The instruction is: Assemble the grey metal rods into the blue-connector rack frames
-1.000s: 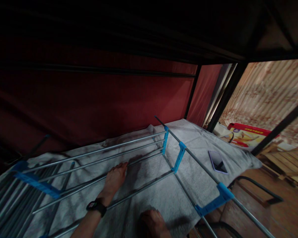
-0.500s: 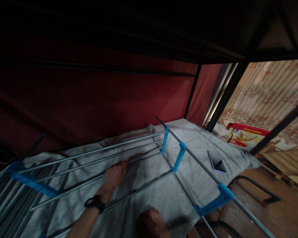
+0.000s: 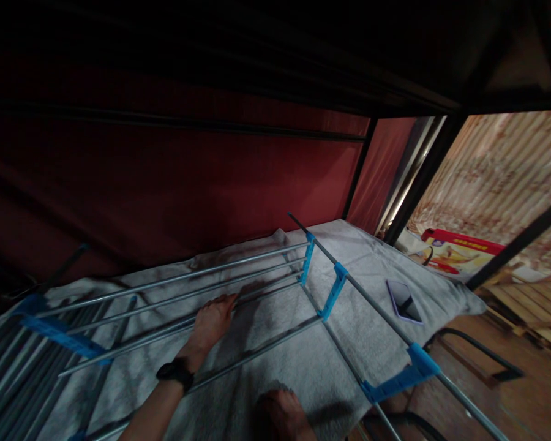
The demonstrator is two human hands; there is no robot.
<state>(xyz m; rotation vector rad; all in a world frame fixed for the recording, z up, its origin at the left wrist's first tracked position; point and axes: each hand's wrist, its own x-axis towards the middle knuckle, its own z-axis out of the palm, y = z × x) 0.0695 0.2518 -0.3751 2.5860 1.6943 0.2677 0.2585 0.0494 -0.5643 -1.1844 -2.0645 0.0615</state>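
Note:
My left hand (image 3: 214, 318), with a black watch on its wrist, is closed round a thin grey metal tube (image 3: 142, 340). The tube runs from lower left toward the blue brackets on the right. Its left end crosses the tip of the left blue plastic bracket (image 3: 62, 334); whether it sits in a socket I cannot tell. Other tubes of the rack span between this bracket and an upright blue bracket (image 3: 307, 260). A second upright blue bracket (image 3: 334, 293) joins two long side tubes. My right hand is out of view.
A bare foot (image 3: 284, 413) rests on the grey blanket (image 3: 362, 343). Several tubes (image 3: 13, 380) lie bundled at left. A phone (image 3: 404, 300) lies on the blanket at right. Near it stand a black-framed chair (image 3: 477, 349), a red-yellow box (image 3: 463, 251) and a wooden pallet (image 3: 532, 300).
The left end of the held tube has shifted slightly up, toward the tip of the left blue bracket. My left hand keeps its grip. The view has shifted slightly.

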